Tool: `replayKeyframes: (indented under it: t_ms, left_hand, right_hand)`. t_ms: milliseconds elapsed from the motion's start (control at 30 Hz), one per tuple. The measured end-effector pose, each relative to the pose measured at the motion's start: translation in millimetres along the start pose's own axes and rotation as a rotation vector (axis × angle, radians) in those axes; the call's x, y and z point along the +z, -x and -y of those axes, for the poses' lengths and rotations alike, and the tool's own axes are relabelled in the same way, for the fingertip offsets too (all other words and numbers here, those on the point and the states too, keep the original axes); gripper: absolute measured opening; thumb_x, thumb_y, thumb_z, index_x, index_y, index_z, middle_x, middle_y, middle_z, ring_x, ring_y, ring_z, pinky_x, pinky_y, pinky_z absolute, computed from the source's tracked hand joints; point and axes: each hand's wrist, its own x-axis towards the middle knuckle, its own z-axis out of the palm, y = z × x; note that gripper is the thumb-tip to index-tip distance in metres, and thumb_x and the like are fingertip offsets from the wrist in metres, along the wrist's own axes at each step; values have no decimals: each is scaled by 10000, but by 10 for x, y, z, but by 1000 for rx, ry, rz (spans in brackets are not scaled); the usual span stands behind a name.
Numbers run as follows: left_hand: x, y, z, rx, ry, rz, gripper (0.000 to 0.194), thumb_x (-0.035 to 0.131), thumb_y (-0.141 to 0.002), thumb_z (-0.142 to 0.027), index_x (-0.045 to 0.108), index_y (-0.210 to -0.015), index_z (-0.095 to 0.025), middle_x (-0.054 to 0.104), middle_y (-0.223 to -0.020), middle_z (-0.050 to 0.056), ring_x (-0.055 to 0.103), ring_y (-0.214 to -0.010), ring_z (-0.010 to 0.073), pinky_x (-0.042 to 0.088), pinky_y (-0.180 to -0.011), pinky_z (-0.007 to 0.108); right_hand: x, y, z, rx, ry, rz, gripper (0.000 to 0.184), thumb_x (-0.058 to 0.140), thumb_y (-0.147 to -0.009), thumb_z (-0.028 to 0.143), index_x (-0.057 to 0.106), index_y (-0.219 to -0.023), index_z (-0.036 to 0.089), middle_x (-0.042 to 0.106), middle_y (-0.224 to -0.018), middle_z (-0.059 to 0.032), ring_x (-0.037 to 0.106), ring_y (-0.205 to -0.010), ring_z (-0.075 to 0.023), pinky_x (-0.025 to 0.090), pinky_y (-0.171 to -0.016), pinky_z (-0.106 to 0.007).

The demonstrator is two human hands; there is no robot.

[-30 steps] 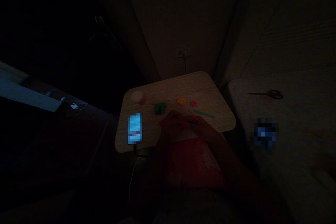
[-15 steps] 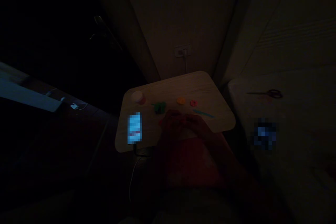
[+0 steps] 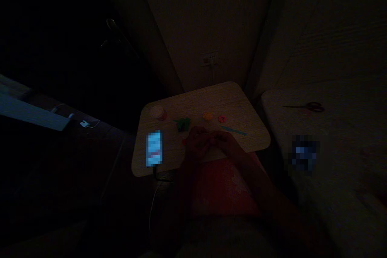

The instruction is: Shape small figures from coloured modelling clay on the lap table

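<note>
In dim light, my left hand and my right hand meet over the near side of a small wooden table. Both have curled fingers with the fingertips together; a small reddish bit seems to lie between them, too dark to name. A red lump shows beside my left hand. Beyond the hands are a green leaf-like piece, an orange lump and a cluster of small pink-red pieces. A thin teal strip or tool lies near my right hand.
A lidded tub stands at the table's back left. A lit phone is at the left front, with a cable below it. Scissors and a blurred dark object lie on the pale surface at right. Behind the table is a wall socket.
Only small finger movements show; both hands stay together in the same place. The pieces on the table lie as before, and the view has shifted very slightly.
</note>
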Motion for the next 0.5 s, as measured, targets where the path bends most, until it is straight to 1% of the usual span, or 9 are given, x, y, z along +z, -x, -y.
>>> replayKeyframes:
  t_ms: [100,167,233,400,500]
  left_hand:
    - [1,3,6,34,-22,3,156,704,-967,-345,797,-1007,-226,668,-1046,70,662,-960,182,574,-824,327]
    - [-1,14,15,35,-41,11,159,699,-970,-351,804,-991,-233,669,-1037,67,662,-952,181,575,-821,329]
    - [-6,28,22,19,-48,19,160,703,-967,-353,808,-971,-233,670,-1035,68,662,-940,182,577,-818,334]
    - [-20,48,30,-21,-43,30,198,710,-957,-389,811,-906,-227,667,-1011,68,658,-916,183,578,-804,331]
    - [-28,42,27,-37,-34,35,198,717,-951,-390,810,-896,-224,663,-1007,66,659,-920,182,577,-803,328]
  right_hand:
    - [9,21,47,10,-30,33,304,914,-704,447,795,-851,209,795,-906,-40,701,-836,-206,530,-848,-353]
    - [15,34,82,11,-23,44,278,914,-707,430,791,-822,209,788,-863,-32,695,-810,-198,524,-831,-343]
    - [21,41,109,2,-19,32,263,918,-701,423,783,-783,212,779,-824,-20,684,-781,-189,518,-817,-335]
    - [34,46,165,0,1,37,265,931,-671,413,781,-755,211,782,-825,-21,677,-768,-187,512,-813,-334]
    - [40,58,199,-3,8,55,254,918,-688,405,767,-729,205,763,-774,-18,668,-736,-186,511,-802,-339]
